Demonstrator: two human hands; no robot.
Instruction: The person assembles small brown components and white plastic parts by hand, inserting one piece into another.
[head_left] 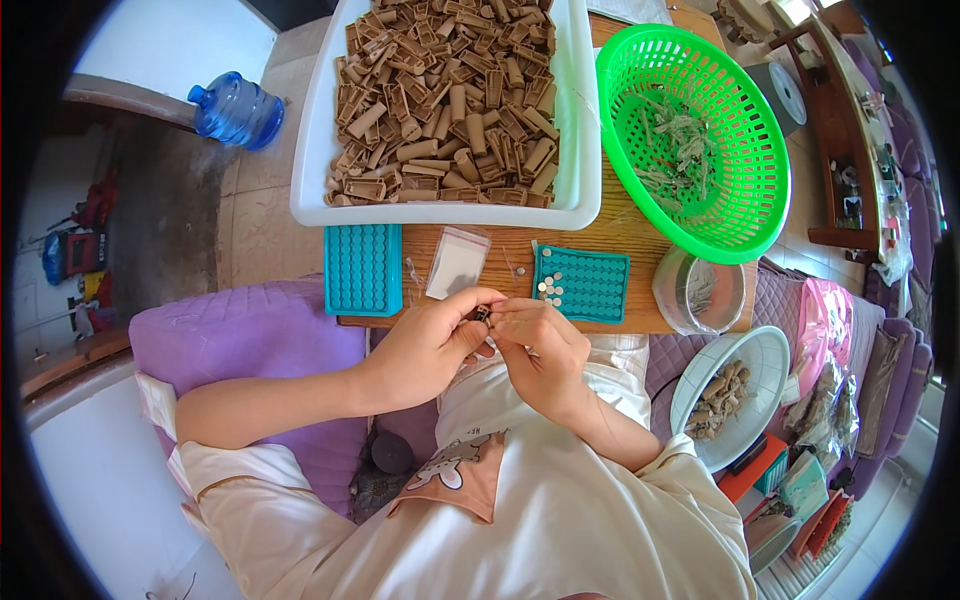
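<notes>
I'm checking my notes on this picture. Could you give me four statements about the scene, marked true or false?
1. The left hand and right hand meet at a small dark piece. True.
2. The green basket stands left of the white bin. False: the green basket is right of the white bin.
3. Pale discs lie on the right-hand teal tray. True.
4. The large plastic bottle is red. False: the large plastic bottle is blue.

Tiny lettering [474, 433] on the white shirt [600, 510] cannot be read.
</notes>
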